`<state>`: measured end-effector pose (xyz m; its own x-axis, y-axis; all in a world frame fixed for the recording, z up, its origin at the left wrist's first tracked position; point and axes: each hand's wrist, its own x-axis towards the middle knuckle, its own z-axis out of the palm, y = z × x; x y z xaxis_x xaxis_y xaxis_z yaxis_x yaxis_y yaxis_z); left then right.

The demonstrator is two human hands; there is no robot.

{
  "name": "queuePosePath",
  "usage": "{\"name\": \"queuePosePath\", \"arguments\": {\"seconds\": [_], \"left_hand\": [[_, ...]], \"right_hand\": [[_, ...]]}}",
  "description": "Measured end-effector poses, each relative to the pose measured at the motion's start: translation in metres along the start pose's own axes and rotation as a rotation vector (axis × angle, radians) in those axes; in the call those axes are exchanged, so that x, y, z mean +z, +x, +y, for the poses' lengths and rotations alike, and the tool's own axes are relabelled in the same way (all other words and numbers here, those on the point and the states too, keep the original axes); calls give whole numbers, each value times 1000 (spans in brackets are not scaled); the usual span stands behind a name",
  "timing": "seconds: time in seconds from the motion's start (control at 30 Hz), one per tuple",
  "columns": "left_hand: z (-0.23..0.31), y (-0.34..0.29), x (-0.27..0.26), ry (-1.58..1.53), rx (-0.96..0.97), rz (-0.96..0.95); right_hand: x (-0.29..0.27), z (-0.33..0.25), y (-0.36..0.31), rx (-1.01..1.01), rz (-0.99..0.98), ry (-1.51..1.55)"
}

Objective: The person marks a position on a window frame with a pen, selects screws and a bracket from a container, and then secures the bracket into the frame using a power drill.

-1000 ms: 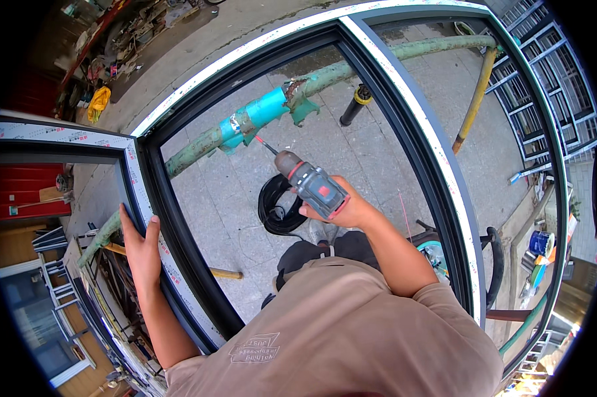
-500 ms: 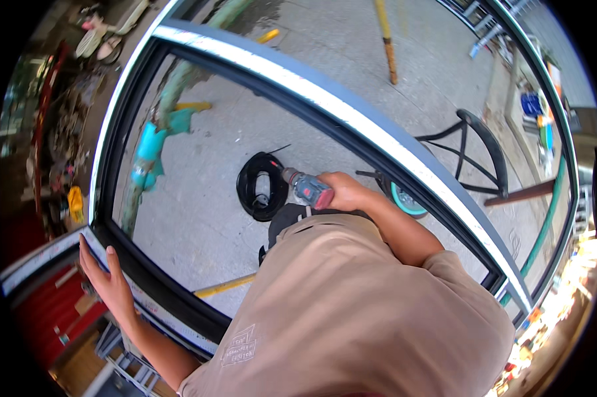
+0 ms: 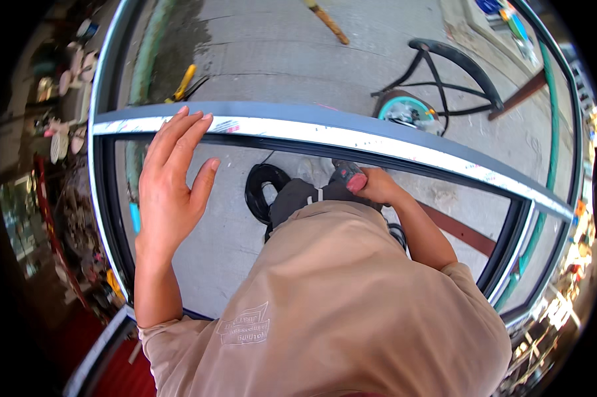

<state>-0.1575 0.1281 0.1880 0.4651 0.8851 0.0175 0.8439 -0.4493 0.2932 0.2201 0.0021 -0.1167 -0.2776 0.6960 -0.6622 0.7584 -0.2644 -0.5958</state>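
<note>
A large metal window or door frame surrounds me, with a pale, film-covered crossbar (image 3: 351, 137) running across in front. Over the left part of that bar is my left hand (image 3: 172, 178), fingers stretched and thumb apart. It holds nothing; whether the fingertips touch the bar I cannot tell. Low by my waist, inside the lower opening, my right hand (image 3: 378, 186) grips a dark cordless drill (image 3: 348, 175) with a red end. The drill's front is partly hidden. On the floor beside my legs lies a black coil (image 3: 253, 192) of cord or rubber strip.
Beyond the crossbar stand a teal-rimmed round container (image 3: 407, 109) and a black tubular stand (image 3: 487, 86). A yellow-handled tool (image 3: 186, 81) and a yellow-brown rod (image 3: 330, 23) lie on the concrete. A green pipe (image 3: 551, 132) runs along the right; clutter fills the left side.
My left hand has moved from the frame's left corner up and right to the crossbar. My view and body have turned. The drill stays in my right hand, nearer my body.
</note>
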Motion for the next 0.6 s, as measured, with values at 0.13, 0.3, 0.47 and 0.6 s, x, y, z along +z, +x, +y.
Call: {"name": "queuePosePath", "arguments": {"seconds": [0.13, 0.3, 0.47, 0.6], "left_hand": [[10, 56, 38, -128, 225, -4], [25, 101, 77, -168, 278, -159], [31, 103, 79, -117, 211, -272], [26, 102, 82, -132, 174, -224]], "right_hand": [[21, 29, -21, 107, 140, -37], [59, 52, -52, 363, 184, 77], [131, 112, -57, 375, 368, 288], [126, 122, -49, 149, 590, 544]]}}
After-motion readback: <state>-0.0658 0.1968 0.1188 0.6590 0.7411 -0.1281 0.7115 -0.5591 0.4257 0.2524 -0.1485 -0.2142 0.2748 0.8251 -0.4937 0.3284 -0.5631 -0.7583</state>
